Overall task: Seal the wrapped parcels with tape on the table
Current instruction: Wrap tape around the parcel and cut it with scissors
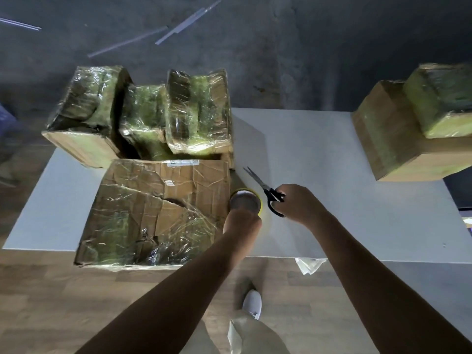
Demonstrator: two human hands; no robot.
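Parcels in crinkled film crowd the white table at left; left hand grips round yellow tape, right hand holds black scissors.

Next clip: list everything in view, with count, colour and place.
Table: 1, white, centre.
Parcels: 6, brown under clear film; four at the table's left, two stacked at its right.
Tape roll: 1, yellow, beside the front parcel.
Scissors: 1, black, on the table right of the tape roll.
Rods: several, pale, dark floor beyond.
Shoe: 1, white, wooden floor below.
Left hand: grips the tape roll.
Right hand: holds the scissors' handles.
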